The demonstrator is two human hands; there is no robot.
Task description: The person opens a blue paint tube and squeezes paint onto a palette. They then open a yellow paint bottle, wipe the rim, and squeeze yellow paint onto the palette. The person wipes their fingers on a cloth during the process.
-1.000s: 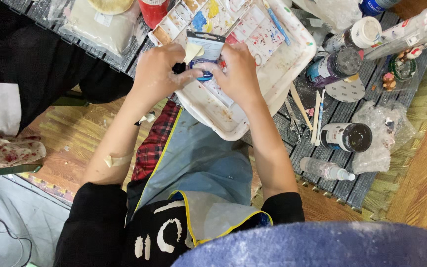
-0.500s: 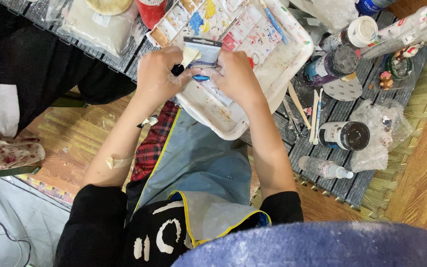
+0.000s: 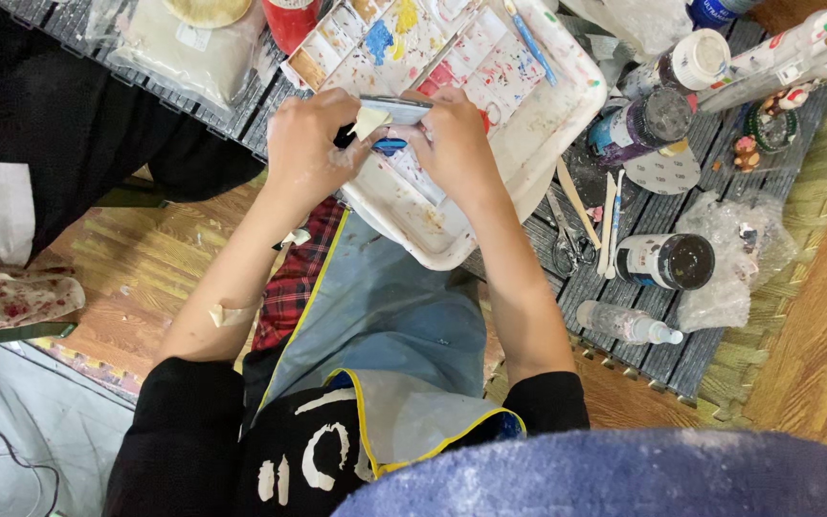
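With both hands closed, the left hand [image 3: 310, 153] on a pale clay piece [image 3: 369, 121] and the right hand [image 3: 454, 144] on a flat card [image 3: 396, 108], work is best kept low over the white tray [image 3: 567, 124], so drips land inside.

We're looking down at a home craft corner: a paint-smeared white tray [image 3: 567, 124] and palette [image 3: 375, 43] are sitting on a dark slatted mat [image 3: 681, 345], paint jars [image 3: 664, 260] and markers [image 3: 806, 43] are crowding round, wooden floor [image 3: 136, 278] showing beneath.

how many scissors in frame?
1: the scissors lie on the dark slatted mat, right of the white tray. More could be hidden under clutter.
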